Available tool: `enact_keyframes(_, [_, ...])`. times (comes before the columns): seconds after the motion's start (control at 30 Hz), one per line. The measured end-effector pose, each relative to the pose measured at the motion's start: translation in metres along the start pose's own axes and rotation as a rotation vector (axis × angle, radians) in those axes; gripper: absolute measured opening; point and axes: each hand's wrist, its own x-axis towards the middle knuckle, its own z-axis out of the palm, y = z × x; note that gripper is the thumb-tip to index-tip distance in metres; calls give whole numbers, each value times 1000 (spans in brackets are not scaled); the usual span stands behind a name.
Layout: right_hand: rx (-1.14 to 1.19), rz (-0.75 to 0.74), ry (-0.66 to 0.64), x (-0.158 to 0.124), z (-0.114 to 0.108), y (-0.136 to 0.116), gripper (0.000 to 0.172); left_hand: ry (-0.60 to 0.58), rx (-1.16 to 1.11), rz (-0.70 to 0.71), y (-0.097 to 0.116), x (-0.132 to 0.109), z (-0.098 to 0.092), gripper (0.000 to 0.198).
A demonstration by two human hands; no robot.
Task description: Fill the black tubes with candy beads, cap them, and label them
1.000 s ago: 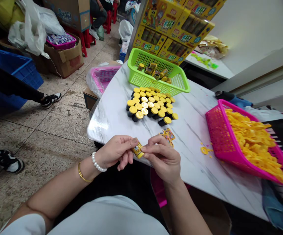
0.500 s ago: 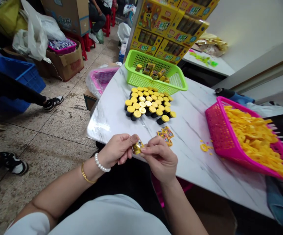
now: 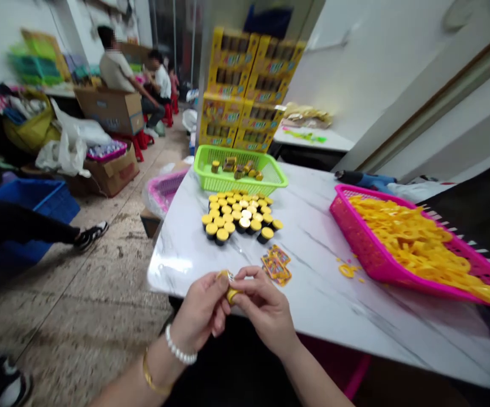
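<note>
The fingers [image 3: 248, 286] of the left hand [image 3: 202, 305] and right hand [image 3: 267, 310] pinch a small, partly hidden yellow cylinder [image 3: 231, 294] above the marble-veined tabletop's [image 3: 308, 226] near edge, before clustered black tubs with round yellow caps [image 3: 237, 215].

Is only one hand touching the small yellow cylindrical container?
No, the person's bare left hand and bare right hand both have their fingertips on the small yellow cylindrical container.

Stacked yellow boxes [image 3: 223, 107]: pale lettering repeated across the fronts, too blurred to read.
Brown carton [image 3: 108, 113]: pale print on its side, illegible.
Small cards [image 3: 275, 267]: multicoloured print, too small to read.
Held yellow piece [image 3: 231, 294]: markings indistinct.
</note>
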Motion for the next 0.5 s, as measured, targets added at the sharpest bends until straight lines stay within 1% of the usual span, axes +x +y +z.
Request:
enact_keyframes(0.03, [-47,-30,1,10,-2,3,21,0,-8,25,0,1,0,62])
enact_keyframes(0.07, [-102,-67,16,26,-6,6,18,-9,0,44,2,3,0,69])
enact_keyframes(0.13, [-210,-142,90,73,-17,8,13,13,76,97,12,8,-4,80])
enact_keyframes(0.17, [-237,-172,149,102,-25,5,11,44,139,137,19,10,-6,80])
enact_keyframes(0.23, [-256,-188,233,159,-43,-4,20,133,285,243,35,15,-12,72])
enact_keyframes(0.27, [-293,-205,264,181,-52,-8,29,179,351,303,41,18,-16,67])
enact_keyframes(0.3, [-362,-209,294,196,-60,-11,37,219,405,352,46,20,-21,63])
enact_keyframes(0.33, [-434,-206,302,203,-67,-13,38,252,453,387,50,21,-26,59])
enact_keyframes(0.37, [-507,-206,279,200,-73,-13,34,285,499,404,51,21,-31,55])
enact_keyframes(0.4, [-589,-197,235,189,-77,-11,25,313,540,404,51,20,-36,53])
enact_keyframes(0.43, [-668,-177,179,170,-81,-8,17,336,579,395,49,17,-39,50])
enact_keyframes(0.47, [-740,-141,120,146,-83,-2,13,348,613,381,47,14,-41,48])
enact_keyframes(0.5, [-799,-82,81,121,-86,4,13,349,639,366,43,12,-42,46])
